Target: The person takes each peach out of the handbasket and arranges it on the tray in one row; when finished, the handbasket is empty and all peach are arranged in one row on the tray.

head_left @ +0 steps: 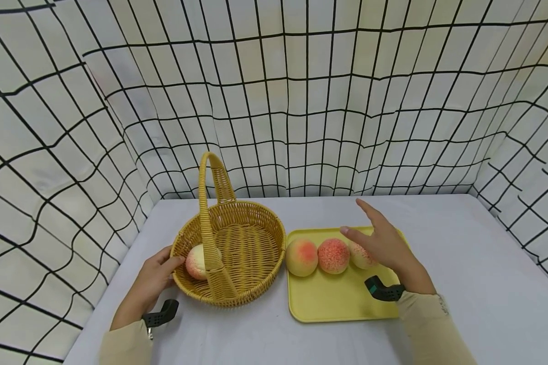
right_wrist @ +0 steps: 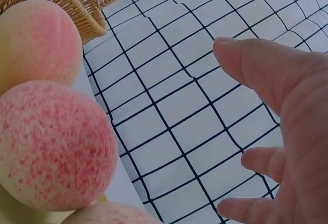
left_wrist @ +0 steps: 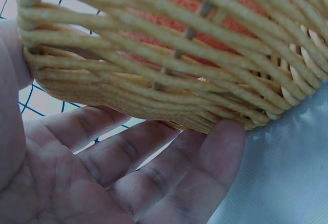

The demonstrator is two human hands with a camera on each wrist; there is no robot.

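Observation:
A woven wicker basket with a tall arched handle stands on the left of the table. My left hand grips its left rim, thumb over the edge and fingers against the outer weave. Inside, partly behind the handle, lies a pale pink peach. Three more peaches sit in a row on a yellow tray: a yellow-red one, a speckled red one and a paler one, partly hidden by my right hand. That hand hovers with fingers spread, holding nothing.
A white cloth covers the table. White sheeting with a black net encloses the back and both sides. The tray's left edge lies close beside the basket. Each wrist wears a black camera band.

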